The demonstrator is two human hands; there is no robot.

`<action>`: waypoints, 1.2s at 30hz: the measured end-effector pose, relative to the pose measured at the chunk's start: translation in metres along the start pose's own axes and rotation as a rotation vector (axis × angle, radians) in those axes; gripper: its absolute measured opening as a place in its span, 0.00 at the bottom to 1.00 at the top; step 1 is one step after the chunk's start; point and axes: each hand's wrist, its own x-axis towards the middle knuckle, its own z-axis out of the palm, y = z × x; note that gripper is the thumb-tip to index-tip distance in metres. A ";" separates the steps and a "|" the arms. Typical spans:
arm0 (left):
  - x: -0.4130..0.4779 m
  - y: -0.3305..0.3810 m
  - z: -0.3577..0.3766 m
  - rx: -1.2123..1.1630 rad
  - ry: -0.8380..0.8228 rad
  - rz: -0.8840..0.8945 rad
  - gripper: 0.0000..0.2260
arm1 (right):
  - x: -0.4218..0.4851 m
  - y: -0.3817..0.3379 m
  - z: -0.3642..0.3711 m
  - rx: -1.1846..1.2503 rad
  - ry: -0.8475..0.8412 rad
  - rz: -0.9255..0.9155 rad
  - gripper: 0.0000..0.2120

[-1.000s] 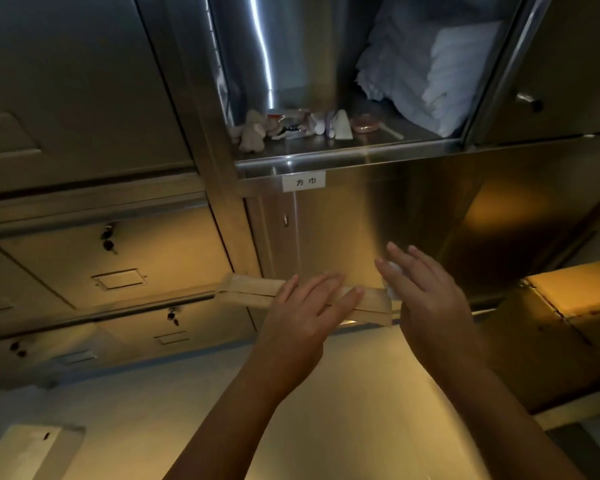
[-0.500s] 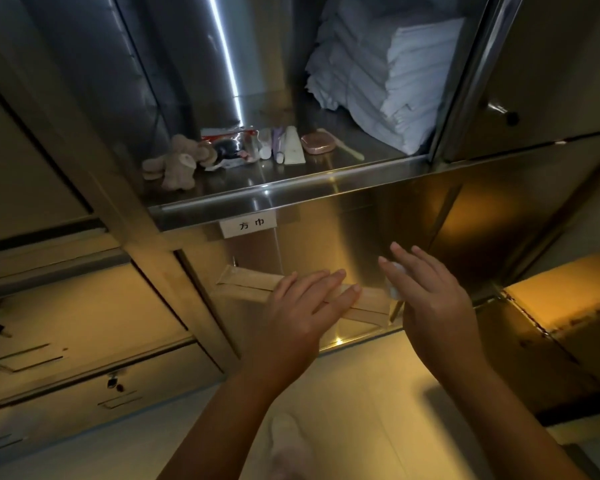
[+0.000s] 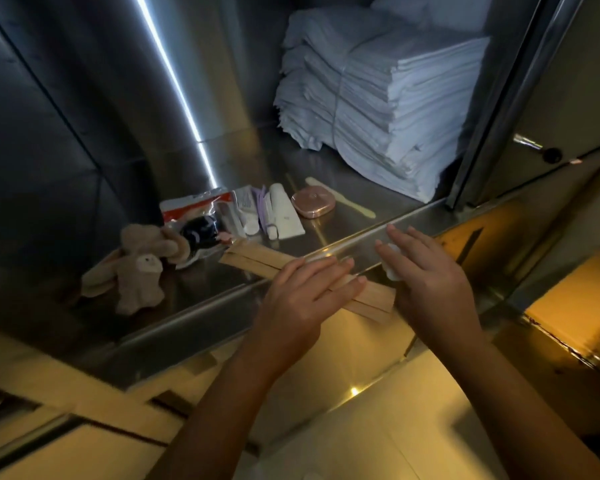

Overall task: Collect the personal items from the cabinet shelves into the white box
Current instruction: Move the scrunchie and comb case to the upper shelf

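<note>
On the steel cabinet shelf [image 3: 264, 168] lie a beige plush toy [image 3: 139, 268], a red-and-white packet [image 3: 194, 204], a black pouch [image 3: 200, 230], a white tube [image 3: 284, 213], a pink compact [image 3: 313, 201] and a cream stick [image 3: 343, 202]. A flat tan folded cardboard piece [image 3: 253, 259] sticks over the shelf's front lip. My left hand [image 3: 302, 299] lies on top of it with fingers stretched. My right hand [image 3: 426, 275] presses against its right end, with something small and white under the palm.
A tied stack of white folded towels [image 3: 388, 98] fills the shelf's back right. A steel door with a knob [image 3: 551, 154] stands at the right. An orange-lit box top [image 3: 579, 306] sits low right. Steel drawer fronts run lower left.
The view has swung closer and down onto the shelf. Both hands have risen with the cardboard piece from below the shelf to its front lip.
</note>
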 end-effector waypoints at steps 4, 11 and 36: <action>0.015 -0.035 0.008 -0.022 0.003 0.032 0.21 | 0.019 0.002 0.021 -0.027 -0.011 0.017 0.17; 0.042 -0.082 0.023 0.017 -0.018 0.097 0.22 | 0.044 0.018 0.051 -0.039 -0.061 0.030 0.20; 0.144 -0.168 0.090 -0.029 -0.339 0.132 0.22 | 0.143 0.125 0.141 0.161 -0.189 -0.150 0.20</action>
